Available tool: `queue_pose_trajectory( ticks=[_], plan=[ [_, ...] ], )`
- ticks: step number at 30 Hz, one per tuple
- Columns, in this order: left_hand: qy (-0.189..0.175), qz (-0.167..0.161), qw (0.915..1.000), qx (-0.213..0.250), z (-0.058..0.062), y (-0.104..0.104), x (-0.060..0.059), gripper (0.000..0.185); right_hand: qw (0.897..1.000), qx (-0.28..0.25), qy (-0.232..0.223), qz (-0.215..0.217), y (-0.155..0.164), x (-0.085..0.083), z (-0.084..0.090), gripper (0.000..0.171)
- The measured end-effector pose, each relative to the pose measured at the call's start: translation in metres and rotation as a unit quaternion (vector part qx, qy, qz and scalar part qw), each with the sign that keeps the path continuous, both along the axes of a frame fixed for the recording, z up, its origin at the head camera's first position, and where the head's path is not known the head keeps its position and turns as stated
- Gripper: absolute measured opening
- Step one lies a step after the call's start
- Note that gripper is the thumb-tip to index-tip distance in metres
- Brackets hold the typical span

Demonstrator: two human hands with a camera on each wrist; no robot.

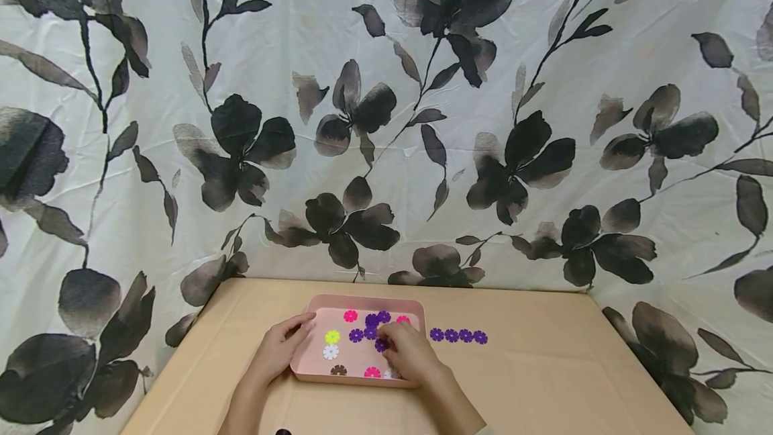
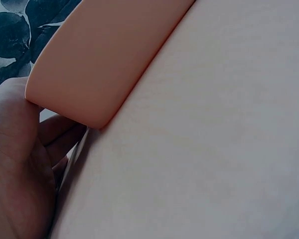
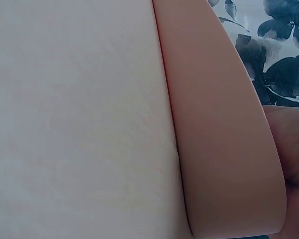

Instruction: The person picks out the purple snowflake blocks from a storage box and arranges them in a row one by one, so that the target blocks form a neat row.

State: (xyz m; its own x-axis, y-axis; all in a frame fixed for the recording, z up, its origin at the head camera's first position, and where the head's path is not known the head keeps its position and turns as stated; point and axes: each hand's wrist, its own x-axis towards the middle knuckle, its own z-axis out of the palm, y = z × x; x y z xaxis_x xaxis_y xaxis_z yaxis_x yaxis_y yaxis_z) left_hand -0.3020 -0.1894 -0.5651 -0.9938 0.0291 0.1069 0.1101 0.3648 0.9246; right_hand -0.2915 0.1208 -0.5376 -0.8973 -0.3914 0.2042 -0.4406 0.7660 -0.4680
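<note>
A shallow pink tray [image 1: 356, 379] holds small flower-shaped pieces. My left hand [image 1: 280, 348] grips its left side; in the left wrist view the fingers [image 2: 65, 137] curl behind the tray's corner [image 2: 97, 94]. My right hand [image 1: 413, 353] reaches over the right rim, thumb and forefinger bent together around a purple flower piece [image 1: 381, 346]. Beside those fingertips is a cluster of purple flower pieces [image 1: 371, 320]. In the right wrist view the tray wall [image 3: 224, 124] hides the fingertips, and only part of the right hand [image 3: 294, 149] shows.
Also in the tray are a yellow flower [image 1: 332, 337], a white flower [image 1: 330, 352], a brown flower [image 1: 339, 370] and several pink flowers [image 1: 350, 316]. A row of purple flowers [image 1: 451, 335] lies on the table [image 1: 543, 368] right of the tray. Near the front edge sits a dark round thing [image 1: 283, 431].
</note>
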Motion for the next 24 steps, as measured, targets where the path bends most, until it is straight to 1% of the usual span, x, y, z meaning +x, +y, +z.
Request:
queue_pose_trajectory(
  ticks=[3, 7, 11, 14, 18, 21, 24],
  plan=[
    [-0.001, -0.001, 1.0000, 0.004, 0.000, 0.000, 0.000, 0.036, 1.000, -0.004, 0.003, 0.004, 0.000, -0.001, 0.000, 0.025],
    [0.001, -0.001, 1.0000, 0.006, -0.001, -0.001, 0.001, 0.035, 1.000, -0.012, -0.004, 0.008, 0.001, -0.001, 0.001, 0.019],
    [0.003, -0.001, 1.0000, 0.004, -0.001, -0.001, 0.001, 0.035, 1.000, -0.020, -0.009, 0.008, 0.001, 0.000, 0.002, 0.017],
    [0.004, -0.002, 1.0000, 0.005, -0.001, -0.001, 0.000, 0.035, 1.000, -0.025, -0.016, 0.007, 0.000, 0.000, 0.003, 0.018],
    [0.005, -0.001, 1.0000, 0.005, -0.002, -0.001, -0.001, 0.036, 0.999, -0.037, -0.038, 0.011, 0.001, 0.001, 0.005, 0.018],
    [0.006, 0.001, 1.0000, 0.003, -0.002, -0.001, -0.001, 0.036, 0.997, -0.052, -0.050, 0.026, 0.004, 0.000, 0.007, 0.017],
    [0.008, 0.003, 1.0000, 0.002, -0.002, 0.000, -0.001, 0.037, 0.996, -0.068, -0.048, 0.044, 0.008, -0.002, 0.010, 0.018]
  ],
)
